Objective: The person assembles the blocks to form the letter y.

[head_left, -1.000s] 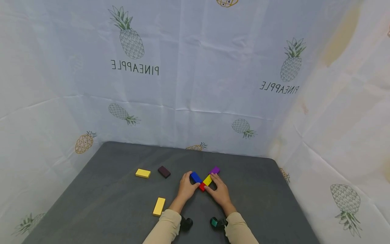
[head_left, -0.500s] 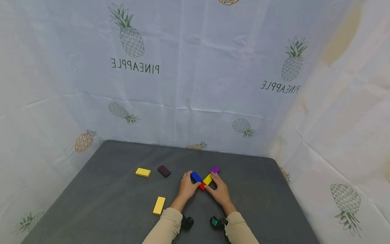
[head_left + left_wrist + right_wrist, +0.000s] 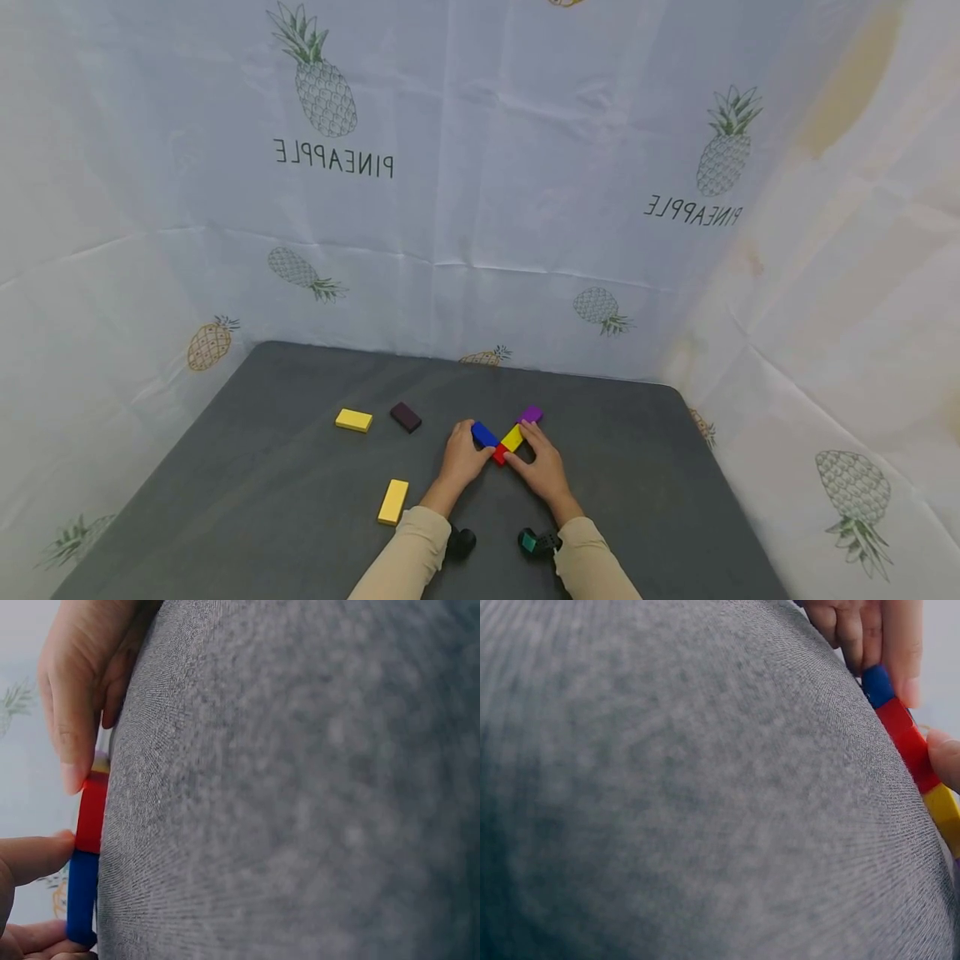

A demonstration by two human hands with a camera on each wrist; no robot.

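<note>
Four-sided blocks form a V on the dark table: a blue block point(image 3: 485, 434) on the left arm, a red block point(image 3: 501, 454) at the near corner, then a yellow block point(image 3: 512, 438) and a purple block point(image 3: 531, 414) on the right arm. My left hand point(image 3: 459, 460) grips the blue block, thumb near its joint with the red one. My right hand point(image 3: 546, 475) holds the red and yellow blocks end to end, its thumb on the red block point(image 3: 915, 754). In the left wrist view, blue point(image 3: 82, 896) and red meet; yellow and purple are mostly hidden.
Two pale yellow blocks, one farther back point(image 3: 353, 420) and one nearer point(image 3: 393, 502), lie left of the hands. A dark brown block point(image 3: 406, 417) lies behind them. Pineapple-printed cloth point(image 3: 495, 208) stands along the table's back and sides.
The head view has tilted slightly downward to upward, shifting the whole scene a little. Both hands and the blocks keep the same arrangement.
</note>
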